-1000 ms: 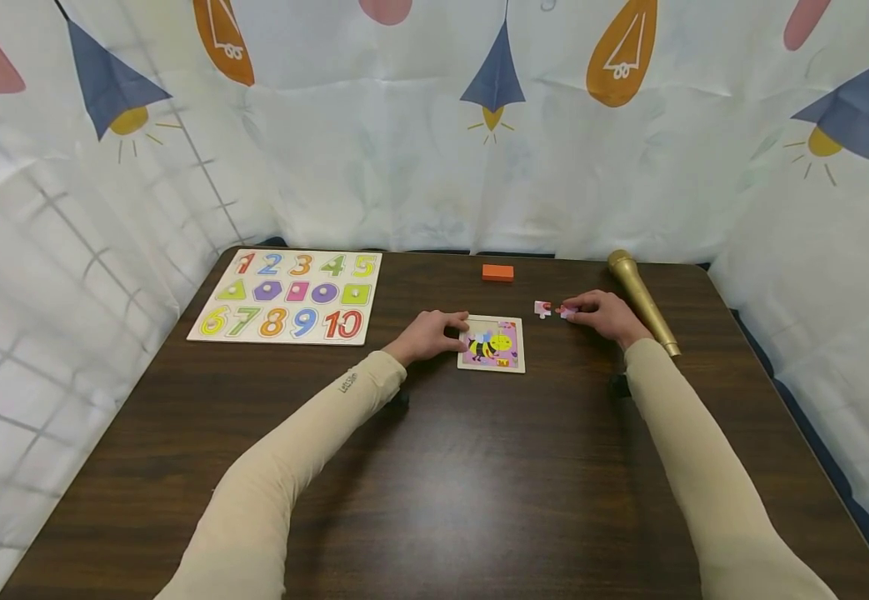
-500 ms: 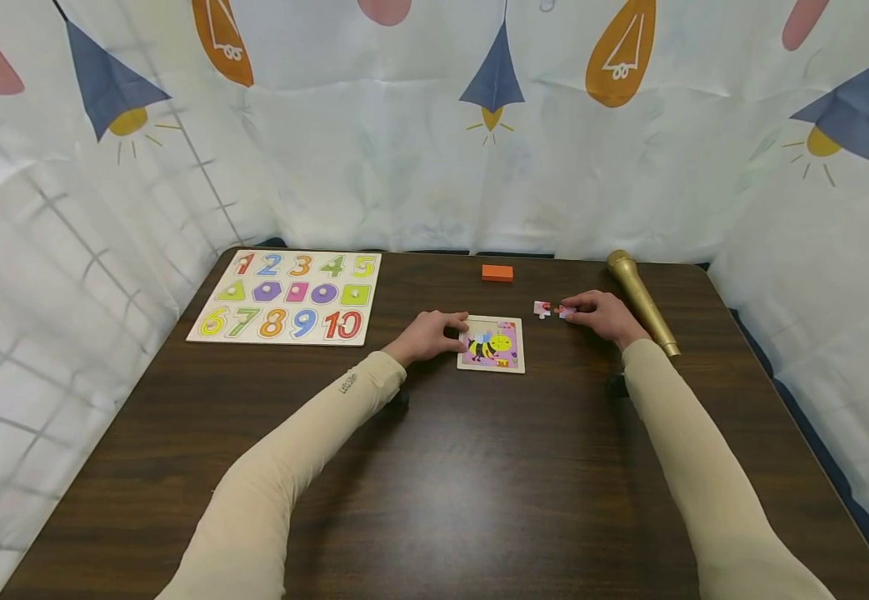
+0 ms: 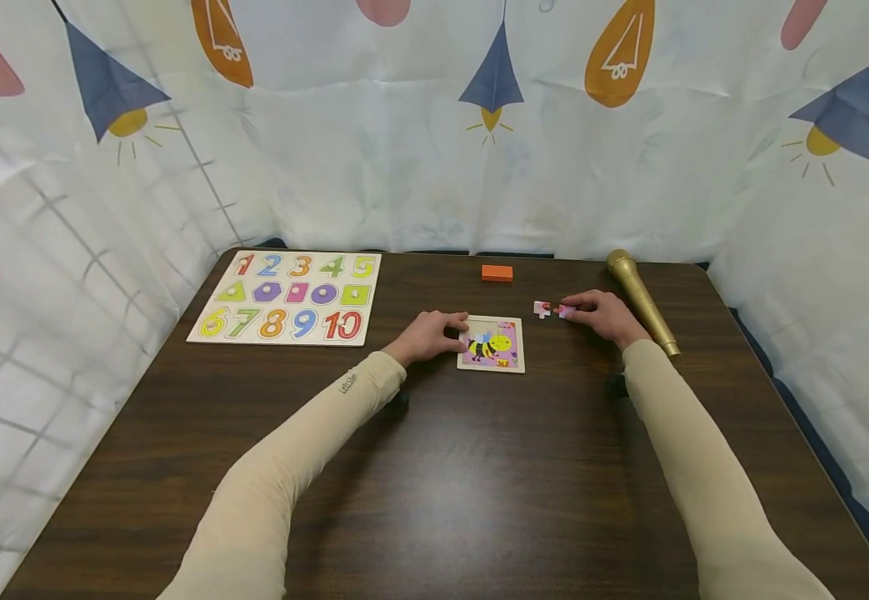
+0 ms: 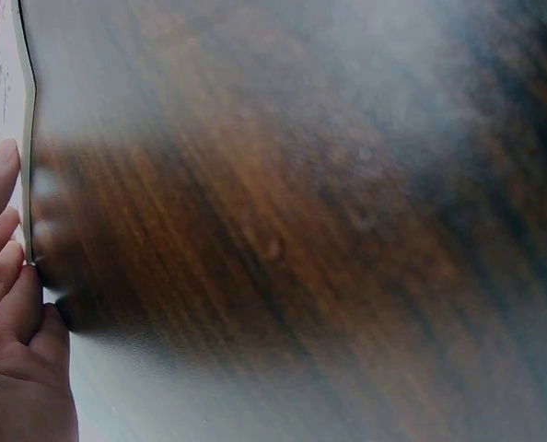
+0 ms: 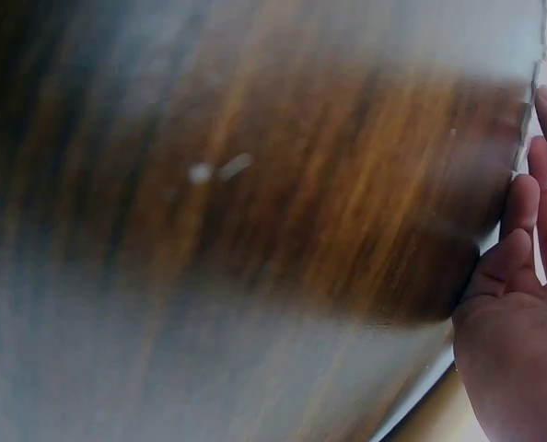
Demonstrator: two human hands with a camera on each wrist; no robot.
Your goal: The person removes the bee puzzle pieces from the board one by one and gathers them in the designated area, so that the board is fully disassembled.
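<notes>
A small square bee jigsaw puzzle (image 3: 490,343) in a pale wooden tray lies near the middle of the table. My left hand (image 3: 428,335) holds the tray's left edge, thumb nearer me and fingertips at the upper corner. In the left wrist view, the left hand (image 4: 20,341) shows at the tray's edge. My right hand (image 3: 605,317) pinches a pink puzzle piece (image 3: 566,312), partly hidden by the fingers. Just left of it lies a second puzzle piece (image 3: 542,309) with pink, red and white on it. The right wrist view catches the right hand (image 5: 522,304) only at its side.
A large number-and-shape board (image 3: 284,297) lies at the back left. An orange block (image 3: 497,273) sits near the back edge. Beside my right hand, a gold microphone (image 3: 642,302) lies on the dark wooden table (image 3: 464,483). Printed white curtains (image 3: 404,167) hang around it.
My right hand has shifted very slightly left with the puzzle piece, nearer the loose one. The left hand and the bee puzzle have stayed put.
</notes>
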